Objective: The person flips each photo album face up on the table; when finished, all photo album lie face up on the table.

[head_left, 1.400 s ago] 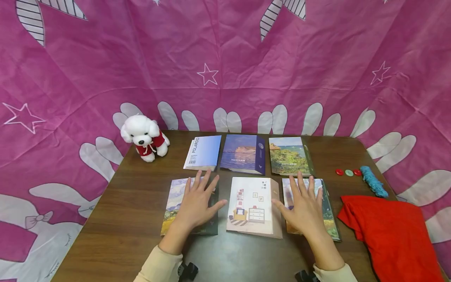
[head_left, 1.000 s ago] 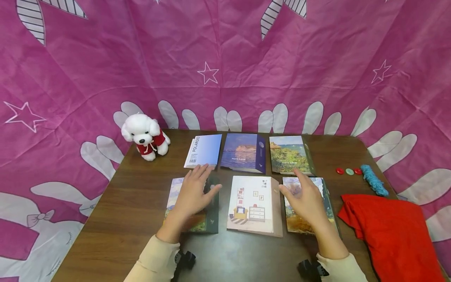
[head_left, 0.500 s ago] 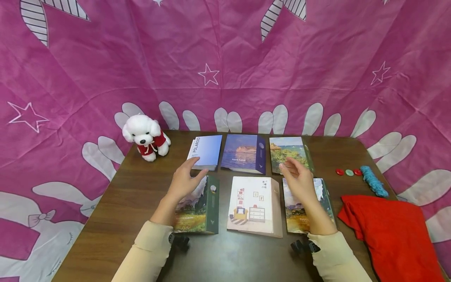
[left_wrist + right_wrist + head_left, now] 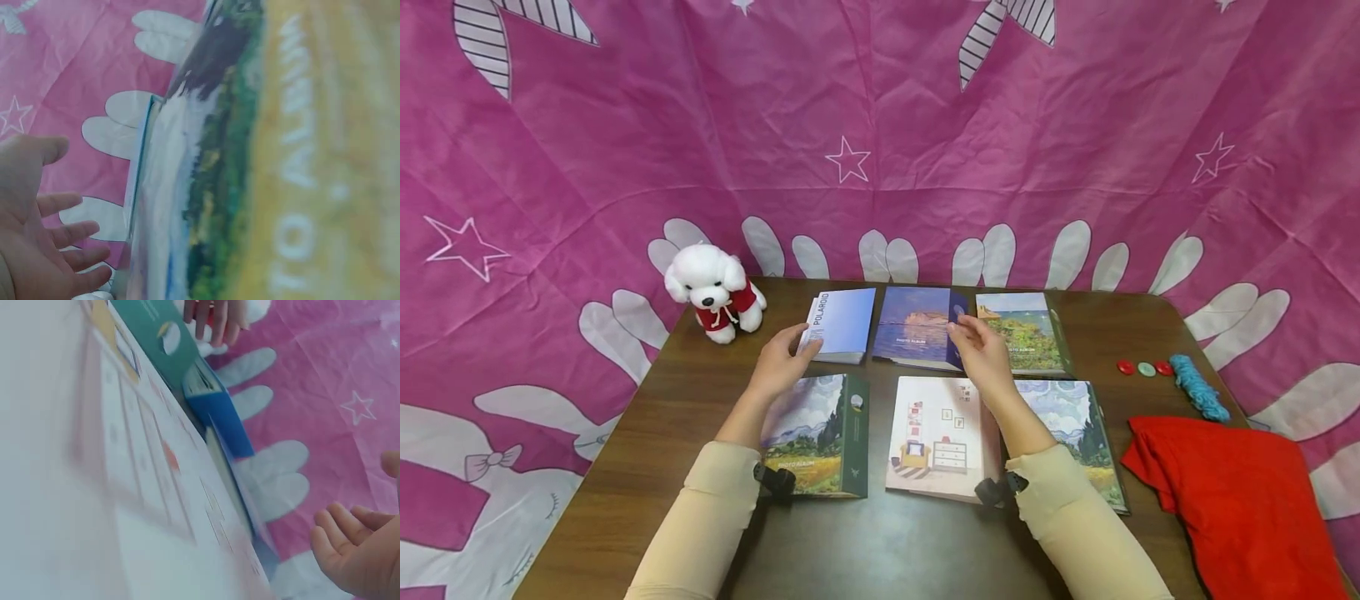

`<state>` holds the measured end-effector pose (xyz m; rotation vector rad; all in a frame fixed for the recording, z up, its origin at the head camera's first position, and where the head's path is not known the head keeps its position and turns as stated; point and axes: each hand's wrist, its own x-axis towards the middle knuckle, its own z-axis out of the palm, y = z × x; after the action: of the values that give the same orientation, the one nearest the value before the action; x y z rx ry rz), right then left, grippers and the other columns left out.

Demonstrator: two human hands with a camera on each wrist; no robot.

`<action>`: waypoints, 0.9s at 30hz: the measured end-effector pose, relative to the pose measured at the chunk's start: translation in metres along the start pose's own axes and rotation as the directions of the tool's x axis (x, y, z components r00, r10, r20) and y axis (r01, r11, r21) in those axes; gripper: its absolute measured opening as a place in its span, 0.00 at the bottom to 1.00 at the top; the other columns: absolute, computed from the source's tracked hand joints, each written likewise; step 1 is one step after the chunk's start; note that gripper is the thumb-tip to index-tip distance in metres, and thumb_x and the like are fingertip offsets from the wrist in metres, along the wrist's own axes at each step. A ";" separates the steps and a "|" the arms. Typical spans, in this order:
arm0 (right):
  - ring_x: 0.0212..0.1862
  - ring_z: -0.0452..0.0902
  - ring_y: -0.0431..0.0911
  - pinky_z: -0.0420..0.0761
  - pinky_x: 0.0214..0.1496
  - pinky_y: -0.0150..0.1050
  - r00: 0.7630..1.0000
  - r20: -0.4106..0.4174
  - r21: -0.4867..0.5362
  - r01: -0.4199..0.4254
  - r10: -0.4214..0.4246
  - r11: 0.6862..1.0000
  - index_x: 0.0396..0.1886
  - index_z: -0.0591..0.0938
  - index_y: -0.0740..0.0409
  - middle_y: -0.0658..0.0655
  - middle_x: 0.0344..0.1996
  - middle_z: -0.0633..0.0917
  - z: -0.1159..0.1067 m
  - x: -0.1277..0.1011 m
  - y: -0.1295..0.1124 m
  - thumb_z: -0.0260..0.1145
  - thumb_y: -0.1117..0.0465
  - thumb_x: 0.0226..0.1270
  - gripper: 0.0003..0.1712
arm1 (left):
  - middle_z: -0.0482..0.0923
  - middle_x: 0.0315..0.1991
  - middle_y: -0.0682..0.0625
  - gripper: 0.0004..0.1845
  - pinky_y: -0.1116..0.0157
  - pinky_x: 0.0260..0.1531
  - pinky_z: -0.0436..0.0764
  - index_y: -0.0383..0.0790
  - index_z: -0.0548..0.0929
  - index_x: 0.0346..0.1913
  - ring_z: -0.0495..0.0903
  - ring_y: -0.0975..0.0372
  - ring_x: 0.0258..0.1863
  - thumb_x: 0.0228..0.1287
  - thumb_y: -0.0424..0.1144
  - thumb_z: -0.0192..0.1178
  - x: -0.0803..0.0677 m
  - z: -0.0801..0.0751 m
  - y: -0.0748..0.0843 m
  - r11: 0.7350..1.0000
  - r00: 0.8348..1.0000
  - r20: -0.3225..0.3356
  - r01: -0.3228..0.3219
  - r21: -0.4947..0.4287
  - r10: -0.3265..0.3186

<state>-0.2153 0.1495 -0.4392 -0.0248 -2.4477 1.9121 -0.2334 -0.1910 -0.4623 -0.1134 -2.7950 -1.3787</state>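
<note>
My left hand (image 4: 780, 360), fingers loosely bent, is by the lower left corner of the blue-white POLAROID album (image 4: 846, 322). Its thumb overlaps the cover in the head view, while the left wrist view shows the fingers spread apart with nothing between them. My right hand (image 4: 987, 357) hovers by the right edge of the purple sea-painting photo album (image 4: 912, 325), partly covering the green garden-painting album (image 4: 1026, 329). In the right wrist view its fingers are half bent and hold nothing. Below the hands lie the green-spined landscape album (image 4: 812, 442) and the white room-drawing album (image 4: 925, 433).
Another landscape album (image 4: 1086, 425) lies front right, partly behind my right forearm. A white plush dog (image 4: 711, 287) in red sits at the back left of the wooden table (image 4: 647, 467). At the right are round red and green pieces (image 4: 1146, 369), blue yarn (image 4: 1198, 387) and red cloth (image 4: 1232, 500).
Both hands have risen from over the front outer albums toward the back row. The right hand has shifted left, the left hand slightly left. Spread fingers have relaxed; the albums lie as before.
</note>
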 end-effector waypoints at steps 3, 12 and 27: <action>0.66 0.74 0.54 0.72 0.69 0.48 1.000 0.008 0.037 -0.016 0.016 0.999 0.71 0.72 0.59 0.62 0.62 0.79 0.016 0.008 -0.002 0.59 0.49 0.78 0.29 | 0.70 0.69 0.34 0.35 0.46 0.67 0.68 0.34 0.68 0.74 0.70 0.43 0.68 0.74 0.54 0.58 0.004 -0.003 -0.001 0.998 0.999 -0.002 0.044 -0.044 -0.044; 0.64 0.76 0.59 0.75 0.67 0.48 1.000 -0.023 0.138 0.021 -0.018 0.990 0.66 0.74 0.67 0.69 0.62 0.79 0.051 0.033 0.001 0.52 0.49 0.82 0.28 | 0.66 0.72 0.37 0.33 0.47 0.70 0.65 0.38 0.70 0.73 0.66 0.45 0.71 0.75 0.56 0.55 0.020 0.000 -0.005 0.993 0.998 -0.023 0.051 -0.107 -0.054; 0.75 0.62 0.59 0.63 0.75 0.50 0.923 0.385 -0.015 -0.006 0.011 1.000 0.78 0.58 0.67 0.67 0.73 0.67 0.101 0.038 0.011 0.56 0.57 0.80 0.35 | 0.60 0.77 0.41 0.38 0.46 0.74 0.56 0.41 0.63 0.78 0.55 0.47 0.77 0.74 0.59 0.55 0.033 0.022 -0.006 0.976 0.980 0.132 0.169 -0.136 -0.151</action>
<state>-0.2574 0.0557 -0.4739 0.3786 -2.6966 2.0736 -0.2668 -0.1752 -0.4787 0.0281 -2.8525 -1.6675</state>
